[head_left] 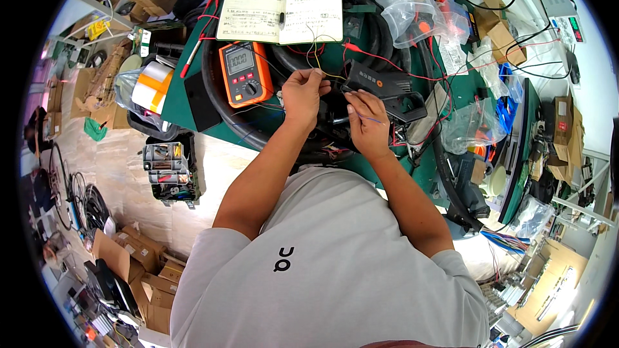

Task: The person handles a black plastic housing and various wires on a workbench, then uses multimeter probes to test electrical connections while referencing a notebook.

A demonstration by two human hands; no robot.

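The left hand is at the yellow wire, thumb and forefinger drawn close together; whether they are clamped on it cannot be told. The right hand is beside the black housing, with a thin blue wire across its fingers; its grip cannot be told. The yellow wire lies over the bench, between the open notebook and the housing. Judged risks: a tug on the slender conductor could break it or pull it loose; the red leads crossing nearby could snag; misidentifying similar conductors could invalidate a reading on the orange meter.
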